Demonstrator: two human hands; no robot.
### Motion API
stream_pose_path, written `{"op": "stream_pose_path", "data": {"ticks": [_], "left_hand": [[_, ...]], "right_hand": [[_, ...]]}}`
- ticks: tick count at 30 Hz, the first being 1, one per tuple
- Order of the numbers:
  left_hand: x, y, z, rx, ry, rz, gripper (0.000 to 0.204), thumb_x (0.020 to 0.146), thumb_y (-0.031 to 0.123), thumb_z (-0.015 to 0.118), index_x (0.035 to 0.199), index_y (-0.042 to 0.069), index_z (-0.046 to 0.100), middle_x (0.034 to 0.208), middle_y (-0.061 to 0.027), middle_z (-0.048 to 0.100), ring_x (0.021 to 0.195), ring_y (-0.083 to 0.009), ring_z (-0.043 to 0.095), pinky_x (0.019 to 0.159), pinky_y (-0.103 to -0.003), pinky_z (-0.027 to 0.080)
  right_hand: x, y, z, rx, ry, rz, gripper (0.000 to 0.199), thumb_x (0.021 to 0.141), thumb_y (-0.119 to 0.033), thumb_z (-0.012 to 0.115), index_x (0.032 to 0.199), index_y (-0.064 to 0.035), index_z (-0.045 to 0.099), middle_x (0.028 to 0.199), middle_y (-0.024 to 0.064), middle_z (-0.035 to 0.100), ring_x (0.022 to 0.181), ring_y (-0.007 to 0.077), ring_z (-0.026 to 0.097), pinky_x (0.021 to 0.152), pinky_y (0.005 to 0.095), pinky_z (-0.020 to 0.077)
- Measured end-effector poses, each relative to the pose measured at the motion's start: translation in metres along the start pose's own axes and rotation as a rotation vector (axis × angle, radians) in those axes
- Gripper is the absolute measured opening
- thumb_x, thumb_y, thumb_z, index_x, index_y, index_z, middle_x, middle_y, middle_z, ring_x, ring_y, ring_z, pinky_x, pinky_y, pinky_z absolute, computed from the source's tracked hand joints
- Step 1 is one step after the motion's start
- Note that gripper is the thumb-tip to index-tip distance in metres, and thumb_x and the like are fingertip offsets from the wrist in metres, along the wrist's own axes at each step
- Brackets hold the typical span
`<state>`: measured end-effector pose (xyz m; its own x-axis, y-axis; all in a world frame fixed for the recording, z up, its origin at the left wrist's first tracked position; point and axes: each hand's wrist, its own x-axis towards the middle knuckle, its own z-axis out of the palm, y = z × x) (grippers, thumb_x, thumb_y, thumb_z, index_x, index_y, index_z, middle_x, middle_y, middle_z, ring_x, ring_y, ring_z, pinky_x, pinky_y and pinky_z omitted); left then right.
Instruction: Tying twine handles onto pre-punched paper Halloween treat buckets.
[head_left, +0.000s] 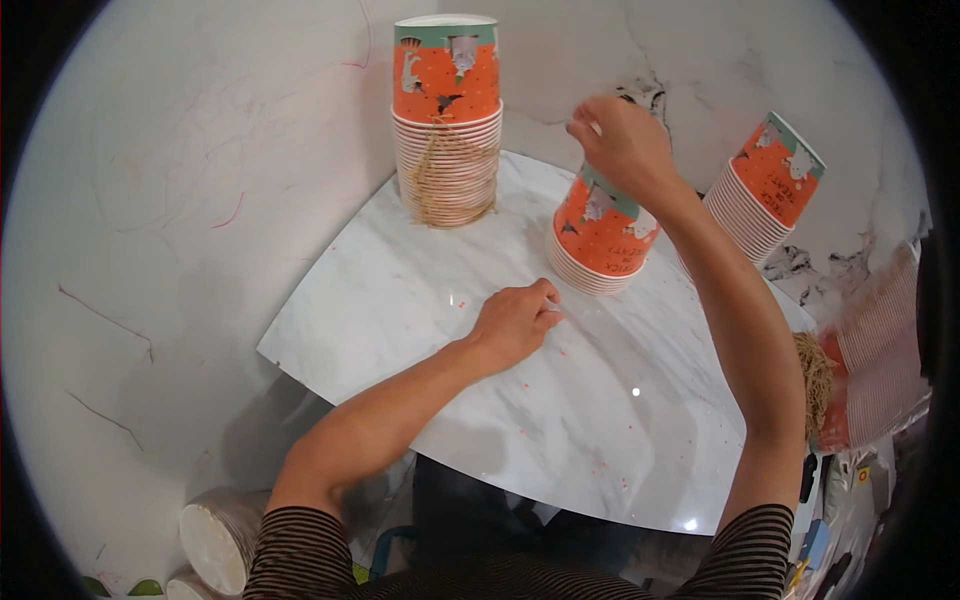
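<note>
My left hand (515, 325) rests low over the marble-look table (400, 310), its thumb and fingers pressed together. Whatever they pinch, if anything, is too small to make out. My right hand (628, 148) is raised over a short stack of upside-down orange and green paper cups (605, 235), hiding part of its top. Its fingers are curled closed, and I cannot see what is in them. At the back left stands a tall stack of the same paper cups (447, 85), with loose strands of straw-coloured twine (440, 180) hanging over its rims.
Another cup stack (768, 185) stands at the back right, by the marbled wall. Beyond my right arm lie a bundle of twine (815, 385) and bagged cup stacks (880, 350). Small red scraps (600, 467) dot the table. White round stacks (215, 545) sit below, at the lower left.
</note>
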<state>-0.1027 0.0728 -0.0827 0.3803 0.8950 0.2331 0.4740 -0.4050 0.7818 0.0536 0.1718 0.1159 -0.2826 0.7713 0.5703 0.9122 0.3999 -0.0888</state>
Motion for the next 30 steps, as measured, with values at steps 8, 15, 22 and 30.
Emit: {"op": "stream_pose_path", "data": {"ticks": [8, 15, 22, 30], "left_hand": [[-0.006, 0.002, 0.013, 0.254, 0.149, 0.244, 0.029, 0.091, 0.007, 0.071, 0.118, 0.002, 0.064, 0.110, -0.0149, 0.069, 0.102, -0.0315, 0.066, 0.085, -0.043, 0.055], [0.010, 0.020, 0.036, 0.526, 0.123, 0.592, 0.040, 0.090, 0.002, 0.066, 0.128, -0.004, 0.058, 0.135, -0.0212, 0.058, 0.123, -0.0380, 0.057, 0.102, -0.046, 0.052], [0.021, 0.026, 0.051, 0.599, 0.168, 0.643, 0.043, 0.085, -0.002, 0.062, 0.127, -0.008, 0.056, 0.135, -0.0252, 0.054, 0.123, -0.0421, 0.055, 0.102, -0.048, 0.050], [0.034, 0.036, 0.048, 0.617, 0.251, 0.605, 0.045, 0.073, -0.007, 0.062, 0.117, -0.012, 0.057, 0.115, -0.0229, 0.056, 0.107, -0.0389, 0.056, 0.088, -0.047, 0.050]], "right_hand": [[-0.077, 0.051, -0.017, -0.089, -0.079, -0.025, 0.020, 0.084, -0.024, 0.076, 0.093, -0.0066, 0.078, 0.098, 0.0131, 0.073, 0.090, 0.0347, 0.072, 0.077, 0.0467, 0.0551], [-0.082, 0.053, -0.011, 0.046, 0.033, 0.010, 0.012, 0.084, -0.017, 0.072, 0.088, -0.0065, 0.077, 0.091, 0.0127, 0.073, 0.084, 0.0349, 0.071, 0.073, 0.0463, 0.0547], [-0.080, 0.051, -0.013, 0.062, 0.001, 0.058, 0.011, 0.084, -0.014, 0.070, 0.088, -0.0078, 0.078, 0.088, 0.0127, 0.074, 0.083, 0.0347, 0.071, 0.072, 0.0468, 0.0545], [-0.080, 0.045, -0.007, 0.053, 0.046, 0.012, 0.008, 0.084, -0.011, 0.069, 0.085, -0.0074, 0.077, 0.092, 0.0121, 0.073, 0.085, 0.0359, 0.070, 0.073, 0.0476, 0.0538]]}}
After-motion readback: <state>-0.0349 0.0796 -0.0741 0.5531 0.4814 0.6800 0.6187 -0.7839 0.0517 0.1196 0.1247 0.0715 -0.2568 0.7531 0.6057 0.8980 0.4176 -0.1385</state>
